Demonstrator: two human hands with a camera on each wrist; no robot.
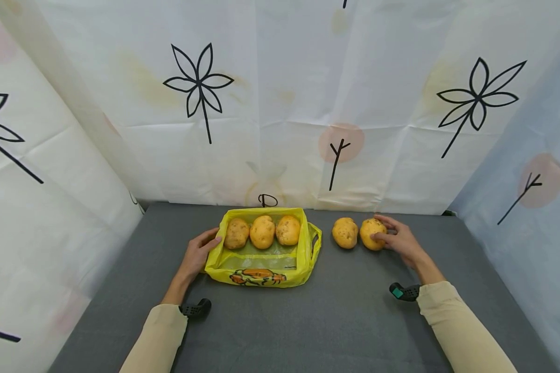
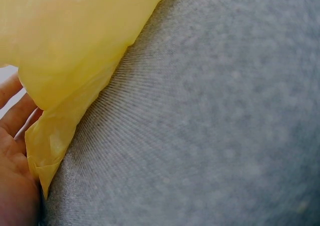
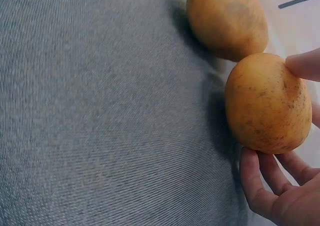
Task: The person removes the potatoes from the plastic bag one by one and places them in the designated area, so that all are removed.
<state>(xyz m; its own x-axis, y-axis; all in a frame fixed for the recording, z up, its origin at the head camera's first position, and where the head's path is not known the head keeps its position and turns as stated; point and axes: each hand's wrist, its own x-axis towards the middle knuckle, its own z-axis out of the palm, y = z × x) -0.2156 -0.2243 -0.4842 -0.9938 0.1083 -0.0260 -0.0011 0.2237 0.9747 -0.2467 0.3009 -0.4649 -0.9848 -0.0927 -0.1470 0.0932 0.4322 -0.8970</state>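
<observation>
A yellow plastic bag (image 1: 306, 246) lies on its side or folded open like a tray, with three potatoes (image 1: 262, 232) in a row along its far side. My left hand (image 1: 201, 251) holds the bag's left edge, thumb at the rim; in the left wrist view the yellow plastic (image 2: 75, 51) covers the fingertips. On the right, my right hand (image 1: 400, 242) grips a potato (image 3: 267, 106) between thumb and fingers, close over the table. Just left of it sits another potato (image 1: 345, 233), nearly touching the held one.
The dark grey tabletop (image 1: 308, 326) stretches in front of the bag and between my forearms. A white curtain (image 1: 280, 103) with plant drawings hangs right behind the table, and more fabric closes in both sides. The bag's handle loop (image 1: 316, 243) sticks out at its right.
</observation>
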